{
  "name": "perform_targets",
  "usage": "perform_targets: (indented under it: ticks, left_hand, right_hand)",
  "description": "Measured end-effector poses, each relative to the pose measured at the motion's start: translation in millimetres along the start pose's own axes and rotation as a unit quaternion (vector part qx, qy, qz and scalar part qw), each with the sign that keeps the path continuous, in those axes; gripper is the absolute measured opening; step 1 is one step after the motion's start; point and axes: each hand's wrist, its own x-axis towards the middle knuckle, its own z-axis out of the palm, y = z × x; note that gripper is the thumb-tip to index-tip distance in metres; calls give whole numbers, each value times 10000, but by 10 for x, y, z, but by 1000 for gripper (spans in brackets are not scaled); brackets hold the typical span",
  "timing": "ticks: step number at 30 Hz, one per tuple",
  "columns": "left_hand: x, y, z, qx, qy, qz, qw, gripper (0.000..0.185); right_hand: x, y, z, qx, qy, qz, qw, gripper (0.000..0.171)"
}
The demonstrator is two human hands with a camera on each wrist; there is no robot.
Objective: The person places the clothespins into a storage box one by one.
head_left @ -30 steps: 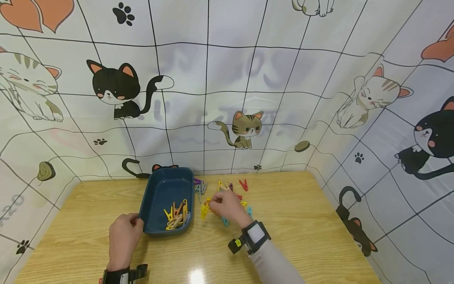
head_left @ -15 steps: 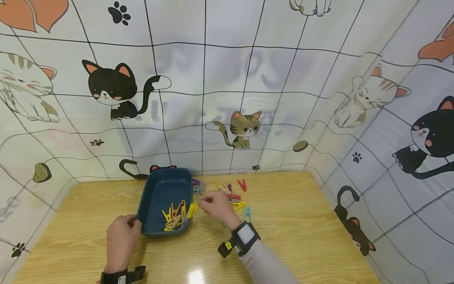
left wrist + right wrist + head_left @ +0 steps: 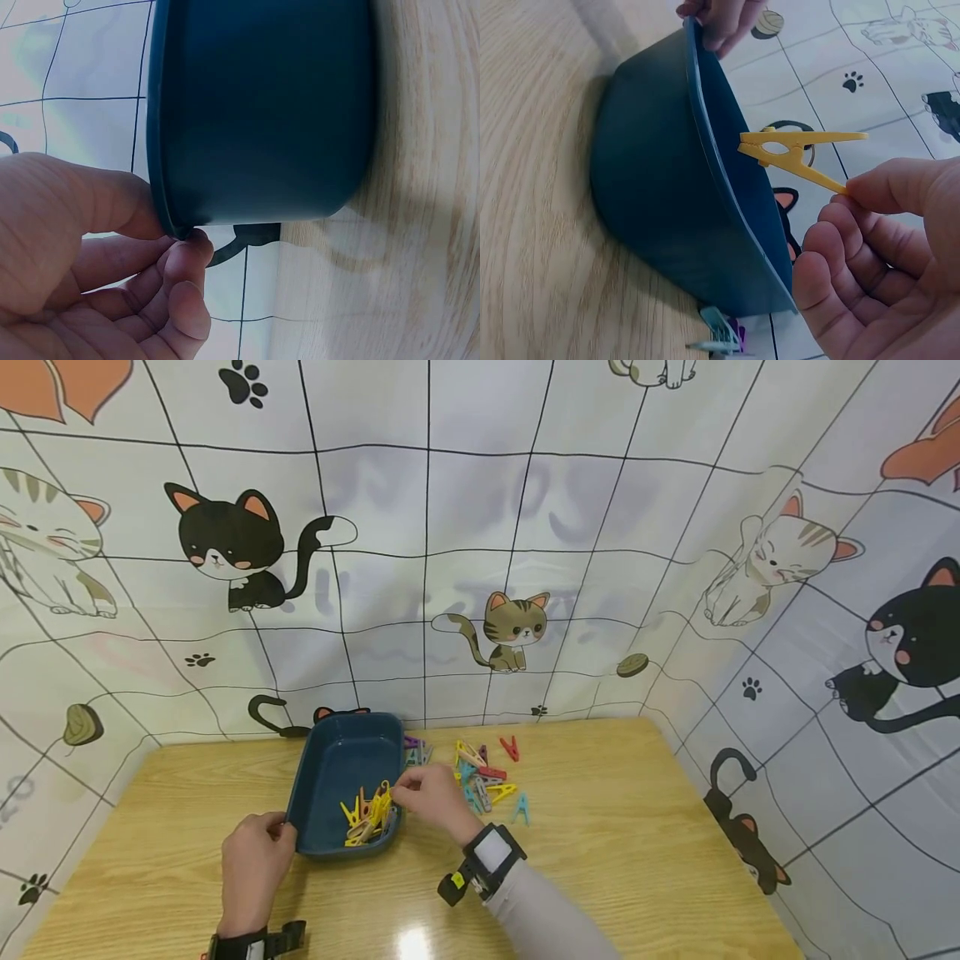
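A dark blue plastic bin [image 3: 341,752] stands on the table with several yellow, orange and tan clothespins [image 3: 365,822] in its near right part. My left hand [image 3: 257,864] pinches the bin's rim at the near left, thumb inside and fingertips outside, as the left wrist view shows. My right hand [image 3: 435,799] is at the bin's right rim. Between its thumb and index finger it pinches one leg of a yellow clothespin [image 3: 795,150], whose jaws point over the rim into the bin.
On the wooden table [image 3: 600,843], right of the bin, lies a loose group of coloured clothespins [image 3: 482,777]. A red one [image 3: 510,748] and a light blue one [image 3: 521,808] lie slightly apart. A cat-printed curtain [image 3: 480,527] hangs behind.
My right hand has carried the yellow clothespin leftward from the loose group to over the bin's right rim. The left hand stays on the rim. The head view has shifted slightly.
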Motion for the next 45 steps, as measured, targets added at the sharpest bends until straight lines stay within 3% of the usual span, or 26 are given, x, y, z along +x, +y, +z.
perform_targets:
  ticks: [14, 21, 34, 45]
  left_hand:
    - [0, 7, -47, 52, -82, 14, 10000, 22]
    - [2, 5, -34, 37, -50, -14, 10000, 21]
    - [-9, 5, -10, 10, -97, -35, 9999, 23]
    - [-10, 1, -7, 3, -10, 54, 10000, 21]
  right_hand:
    - [79, -178, 228, -415, -271, -153, 9987, 15]
    - [108, -207, 373, -822, -212, -673, 9941, 16]
    - [102, -240, 553, -1220, -442, -270, 9912, 15]
    - [99, -157, 512, -945, -424, -336, 9941, 19]
